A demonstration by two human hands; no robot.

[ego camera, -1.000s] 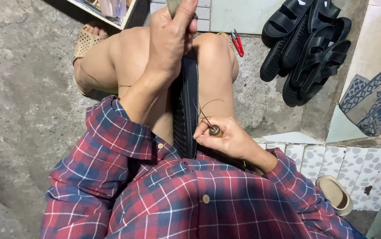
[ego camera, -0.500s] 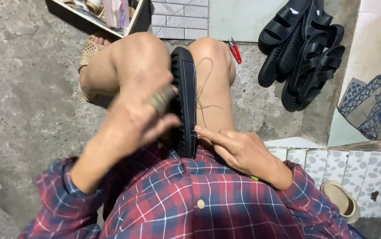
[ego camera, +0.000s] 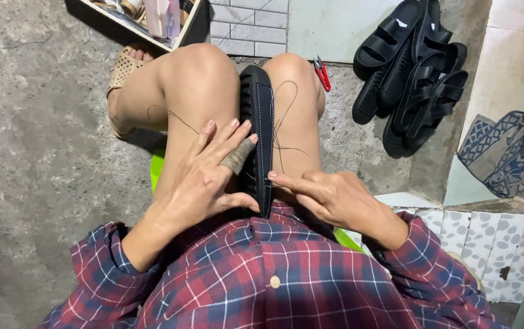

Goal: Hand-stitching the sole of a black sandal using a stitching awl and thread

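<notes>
A black sandal sole (ego camera: 258, 116) stands on edge, clamped between my bare knees, with a line of pale stitching down its side. My left hand (ego camera: 213, 176) lies flat on my left thigh, fingers spread, touching the sole's left face; a cloth wrap covers one finger. My right hand (ego camera: 329, 198) presses its index fingertip against the sole's right face near the lower end. A thin dark thread (ego camera: 283, 122) loops from the sole over my right knee, and another strand crosses my left thigh. No needle shows.
Several black sandals (ego camera: 414, 79) are piled at the upper right. Red snips (ego camera: 321, 72) lie on the floor past my right knee. A tray of supplies (ego camera: 152, 18) sits at the top, a patterned cloth (ego camera: 499, 152) at the right, tiled step below it.
My left hand came down from above the sole and now rests flat on my thigh. My right hand let go of its pinch and points a finger at the sole. The thread has gone slack.
</notes>
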